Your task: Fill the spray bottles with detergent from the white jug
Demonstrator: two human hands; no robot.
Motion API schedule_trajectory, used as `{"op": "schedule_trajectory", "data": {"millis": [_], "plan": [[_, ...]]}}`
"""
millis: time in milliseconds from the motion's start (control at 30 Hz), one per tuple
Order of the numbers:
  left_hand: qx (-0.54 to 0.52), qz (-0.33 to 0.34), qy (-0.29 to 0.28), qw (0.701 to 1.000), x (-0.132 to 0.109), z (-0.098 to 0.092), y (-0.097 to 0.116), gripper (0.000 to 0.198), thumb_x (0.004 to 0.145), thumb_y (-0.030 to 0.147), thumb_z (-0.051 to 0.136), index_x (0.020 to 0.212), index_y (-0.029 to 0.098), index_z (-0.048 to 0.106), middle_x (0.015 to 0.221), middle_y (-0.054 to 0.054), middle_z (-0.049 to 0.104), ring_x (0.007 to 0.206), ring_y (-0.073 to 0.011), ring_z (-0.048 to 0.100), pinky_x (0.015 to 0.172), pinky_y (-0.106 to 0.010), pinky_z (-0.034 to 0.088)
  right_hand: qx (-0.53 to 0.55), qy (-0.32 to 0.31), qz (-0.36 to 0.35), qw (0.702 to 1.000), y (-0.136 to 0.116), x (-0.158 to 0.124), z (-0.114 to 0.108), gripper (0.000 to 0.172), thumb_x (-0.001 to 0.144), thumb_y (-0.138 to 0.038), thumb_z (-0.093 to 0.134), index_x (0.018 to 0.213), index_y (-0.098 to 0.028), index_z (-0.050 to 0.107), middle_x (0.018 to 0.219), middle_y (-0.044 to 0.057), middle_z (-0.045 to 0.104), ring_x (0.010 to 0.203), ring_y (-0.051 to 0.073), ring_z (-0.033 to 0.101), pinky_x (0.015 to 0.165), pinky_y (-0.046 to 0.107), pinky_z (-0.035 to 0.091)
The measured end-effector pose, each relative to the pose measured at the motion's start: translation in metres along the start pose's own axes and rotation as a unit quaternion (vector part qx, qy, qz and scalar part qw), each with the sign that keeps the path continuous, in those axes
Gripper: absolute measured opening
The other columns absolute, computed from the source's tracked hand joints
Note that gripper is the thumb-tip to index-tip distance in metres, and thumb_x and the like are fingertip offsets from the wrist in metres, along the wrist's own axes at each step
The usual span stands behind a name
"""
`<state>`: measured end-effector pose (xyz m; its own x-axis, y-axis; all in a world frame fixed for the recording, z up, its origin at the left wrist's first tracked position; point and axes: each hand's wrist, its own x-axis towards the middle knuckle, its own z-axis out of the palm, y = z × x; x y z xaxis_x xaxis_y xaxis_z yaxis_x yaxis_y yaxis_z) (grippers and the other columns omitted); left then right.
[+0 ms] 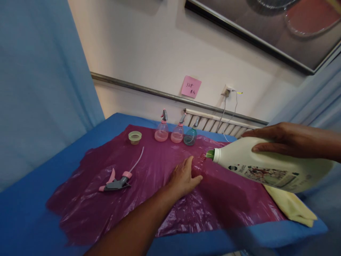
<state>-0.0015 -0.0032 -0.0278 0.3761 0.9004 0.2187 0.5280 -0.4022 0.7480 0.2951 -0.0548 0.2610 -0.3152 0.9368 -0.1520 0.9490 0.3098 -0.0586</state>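
Note:
My right hand [277, 140] grips a large cream-coloured jug [239, 156] by its handle, tipped on its side with the green spout pointing left. Right under the spout stands a clear pinkish spray bottle [198, 164] without its head, and the spout meets its neck. Fingers of my left hand [185, 177] wrap round that bottle's side. On the left of the purple plastic sheet [151, 185] lies a grey and pink trigger spray head [117, 182] with its tube. A small pale green cup [135, 137] sits farther back. Whether liquid is flowing is too small to tell.
Two spray bottles with pink liquid [161, 133] and a teal spray bottle [190, 137] stand along the back. A folded yellow cloth [291, 204] lies at the right edge of the blue bed [29, 199]. Cables hang from a wall socket [227, 91]; blue curtains flank both sides.

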Motion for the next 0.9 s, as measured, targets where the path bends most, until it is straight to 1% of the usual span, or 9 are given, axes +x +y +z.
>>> {"op": "schedule_trajectory", "data": {"millis": [67,167,233,333,467,633,767,900], "plan": [[0.002,0.001,-0.001,1.0,0.0,0.0,0.0,0.089,0.087,0.043,0.079,0.165,0.021,0.043,0.166,-0.019,0.058,0.153,-0.04,0.057,0.128,-0.054,0.045,0.002,0.001,0.001,1.0,-0.002,-0.001,0.0,0.063,0.1,-0.073,0.063,0.152,-0.038,0.07,0.131,0.005,0.085,0.105,0.033,0.084,0.081,0.036,0.068],[0.005,-0.002,0.0,1.0,0.0,-0.001,0.002,0.089,0.087,0.043,0.079,0.165,0.019,0.043,0.166,-0.019,0.058,0.153,-0.0396,0.057,0.128,-0.053,0.045,0.005,0.009,0.008,1.0,-0.003,-0.002,0.0,0.062,0.101,-0.074,0.062,0.151,-0.038,0.07,0.13,0.004,0.085,0.106,0.033,0.084,0.085,0.037,0.068],[0.008,-0.003,0.0,1.0,-0.001,-0.001,0.003,0.089,0.088,0.042,0.079,0.165,0.019,0.043,0.166,-0.019,0.058,0.153,-0.0394,0.057,0.128,-0.052,0.045,0.0,0.001,0.01,1.0,-0.002,-0.001,-0.001,0.062,0.101,-0.074,0.062,0.152,-0.039,0.069,0.13,0.003,0.085,0.107,0.033,0.084,0.086,0.037,0.067],[0.007,-0.005,0.001,1.0,-0.001,-0.002,0.003,0.088,0.087,0.042,0.079,0.165,0.021,0.043,0.166,-0.019,0.058,0.153,-0.0397,0.057,0.128,-0.053,0.045,-0.002,-0.02,0.005,1.0,-0.001,0.001,-0.002,0.063,0.102,-0.072,0.062,0.155,-0.039,0.066,0.132,0.003,0.085,0.107,0.032,0.084,0.085,0.036,0.067],[-0.001,-0.004,0.004,1.0,-0.002,-0.001,0.003,0.087,0.087,0.04,0.079,0.165,0.023,0.044,0.166,-0.018,0.059,0.152,-0.0399,0.058,0.127,-0.055,0.046,0.003,-0.018,-0.013,1.0,-0.003,0.002,-0.003,0.062,0.101,-0.069,0.062,0.153,-0.036,0.069,0.129,0.006,0.086,0.103,0.033,0.084,0.083,0.037,0.067],[0.006,-0.002,0.0,1.0,-0.001,-0.001,0.002,0.089,0.088,0.042,0.078,0.166,0.018,0.043,0.165,-0.02,0.059,0.152,-0.0401,0.058,0.127,-0.053,0.046,0.018,-0.028,-0.01,0.999,-0.008,0.001,-0.005,0.063,0.102,-0.07,0.061,0.153,-0.034,0.069,0.126,0.007,0.086,0.1,0.031,0.084,0.078,0.033,0.066],[0.008,0.001,-0.001,1.0,-0.001,-0.001,0.002,0.09,0.088,0.043,0.078,0.166,0.015,0.042,0.165,-0.021,0.058,0.153,-0.0406,0.057,0.127,-0.054,0.046,0.014,-0.032,-0.003,0.999,-0.012,0.001,-0.008,0.063,0.102,-0.072,0.059,0.152,-0.035,0.069,0.122,0.006,0.087,0.097,0.031,0.084,0.079,0.034,0.066],[0.005,0.003,0.001,1.0,-0.001,0.0,0.001,0.088,0.088,0.042,0.079,0.165,0.019,0.043,0.164,-0.02,0.06,0.152,-0.0403,0.058,0.127,-0.054,0.045,0.012,-0.041,-0.003,0.999,-0.014,0.002,-0.009,0.062,0.102,-0.072,0.058,0.149,-0.034,0.07,0.122,0.006,0.086,0.097,0.03,0.083,0.081,0.035,0.065]]}}
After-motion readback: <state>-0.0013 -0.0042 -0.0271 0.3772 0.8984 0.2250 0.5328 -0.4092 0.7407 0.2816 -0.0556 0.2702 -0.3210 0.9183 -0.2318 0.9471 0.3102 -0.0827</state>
